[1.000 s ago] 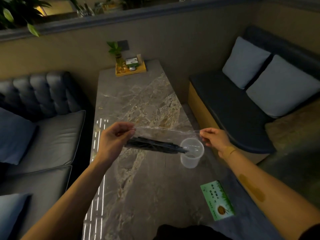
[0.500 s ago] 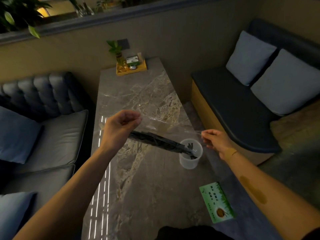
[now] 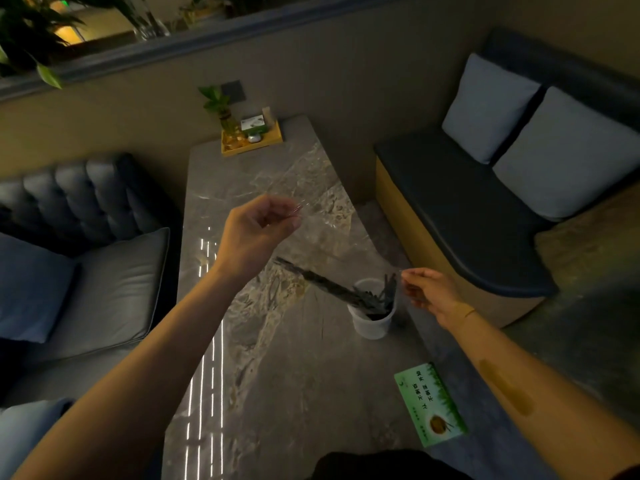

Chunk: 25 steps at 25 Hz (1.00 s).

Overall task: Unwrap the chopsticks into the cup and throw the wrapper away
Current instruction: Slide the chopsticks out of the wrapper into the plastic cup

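A clear plastic wrapper point(image 3: 346, 237) stretches in the air between my two hands above the marble table point(image 3: 277, 393). My left hand point(image 3: 258, 226) pinches its upper end, raised high. My right hand point(image 3: 427, 292) pinches its lower end just right of the cup. The dark chopsticks point(image 3: 332, 289) lean at a slant with their lower ends inside the translucent plastic cup point(image 3: 372, 322), which stands on the table. A few shorter dark sticks point(image 3: 389, 289) stand against the cup's right wall.
A green printed card point(image 3: 431, 405) lies on the table near its right edge. A yellow tray point(image 3: 266, 142) with a small plant and a box sits at the table's far end. A grey sofa point(image 3: 86, 271) is on the left, a dark bench point(image 3: 467, 220) with pillows on the right.
My left hand has risen and lifted its end of the wrapper. The chopsticks have slid down out of the wrapper and tipped into the cup. My right hand stayed by the cup.
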Motion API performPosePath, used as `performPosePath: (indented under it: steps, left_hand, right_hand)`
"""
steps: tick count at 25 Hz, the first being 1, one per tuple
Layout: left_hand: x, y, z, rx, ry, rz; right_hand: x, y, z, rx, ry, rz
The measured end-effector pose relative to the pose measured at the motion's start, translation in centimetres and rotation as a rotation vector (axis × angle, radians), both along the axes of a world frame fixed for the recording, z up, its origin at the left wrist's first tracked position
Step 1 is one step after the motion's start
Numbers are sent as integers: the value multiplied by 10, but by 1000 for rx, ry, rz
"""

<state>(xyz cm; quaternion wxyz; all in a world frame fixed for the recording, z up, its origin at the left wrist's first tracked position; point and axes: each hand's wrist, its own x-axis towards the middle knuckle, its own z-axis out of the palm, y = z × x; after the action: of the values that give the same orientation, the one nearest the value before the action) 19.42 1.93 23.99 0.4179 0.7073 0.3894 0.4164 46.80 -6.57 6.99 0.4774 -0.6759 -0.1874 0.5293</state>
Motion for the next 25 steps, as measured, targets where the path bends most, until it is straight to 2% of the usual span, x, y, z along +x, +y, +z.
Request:
performPosePath:
  steps: [12,25]
  left_hand:
    - [30,4,25,115,15,-37]
    - [-67,13,22,77,-203,165]
  right_hand:
    - [0,-9,13,-4,87,-7]
    - [-44,-5,61,188,137,19]
